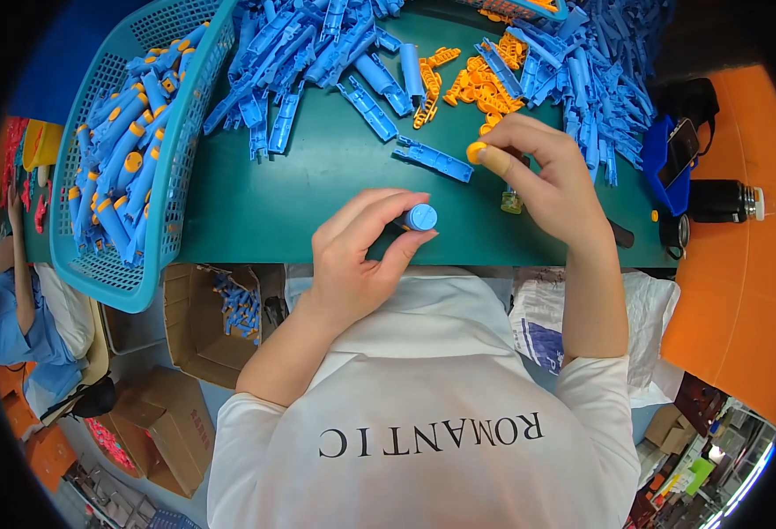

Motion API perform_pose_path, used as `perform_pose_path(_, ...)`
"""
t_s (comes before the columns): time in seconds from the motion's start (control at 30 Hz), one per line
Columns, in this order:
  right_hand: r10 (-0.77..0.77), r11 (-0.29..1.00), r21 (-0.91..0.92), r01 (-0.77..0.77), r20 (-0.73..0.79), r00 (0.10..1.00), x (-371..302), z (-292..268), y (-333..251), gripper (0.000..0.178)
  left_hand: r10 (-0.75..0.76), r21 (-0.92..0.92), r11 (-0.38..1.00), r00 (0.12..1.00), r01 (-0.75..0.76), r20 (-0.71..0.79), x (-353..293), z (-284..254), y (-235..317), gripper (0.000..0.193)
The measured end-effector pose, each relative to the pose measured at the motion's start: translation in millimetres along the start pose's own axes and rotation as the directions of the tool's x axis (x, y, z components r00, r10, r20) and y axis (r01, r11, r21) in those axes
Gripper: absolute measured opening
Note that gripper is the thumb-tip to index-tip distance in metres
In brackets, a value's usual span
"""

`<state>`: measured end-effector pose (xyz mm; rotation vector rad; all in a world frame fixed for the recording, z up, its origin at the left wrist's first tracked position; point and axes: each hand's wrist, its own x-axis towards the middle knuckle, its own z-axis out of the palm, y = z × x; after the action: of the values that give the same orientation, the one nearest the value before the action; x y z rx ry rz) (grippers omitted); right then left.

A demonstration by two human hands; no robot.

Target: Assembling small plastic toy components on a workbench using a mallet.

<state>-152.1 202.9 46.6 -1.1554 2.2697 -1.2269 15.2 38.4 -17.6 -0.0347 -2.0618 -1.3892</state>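
My left hand [344,251] grips a blue plastic tube [421,217] near the table's front edge, its round end facing up between thumb and fingers. To the right and a little farther off, my right hand [557,185] pinches a small yellow-orange round cap [475,152]; the cap is apart from the tube. A tape-like wrap covers part of the right thumb. Just beyond the hands lies a blue half-shell [432,160]. Partly behind my right hand, a small yellowish clear object [511,202] rests on the table.
A blue basket [166,198] of orange-capped tubes stands at left. Blue shells [304,48] and orange parts [476,86] lie at the back, with more shells [595,106] at right. A black bottle [723,201] lies near a blue tray [667,167]. Another person [26,317] sits far left.
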Motion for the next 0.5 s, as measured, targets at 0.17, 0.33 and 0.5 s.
perform_pose_path(0.17,-0.036,0.930,-0.365,0.033,-0.001,0.999,3.5,10.8,15.0,0.013,0.008,-0.021,1.000,0.999,-0.009,-0.036,-3.8,0.9,-4.4,0.033)
perform_pose_path(0.33,-0.239,0.695,-0.698,0.173,0.002,0.971,4.9,17.0,22.1,0.018,-0.074,-0.088,0.994,0.994,0.067,-0.075,-6.0,2.1,-6.7,0.035)
perform_pose_path(0.5,-0.196,0.662,-0.739,0.123,-0.013,0.980,-1.3,8.8,19.7,0.020,-0.012,0.034,0.999,0.999,0.011,0.038,5.5,-8.9,6.7,0.042)
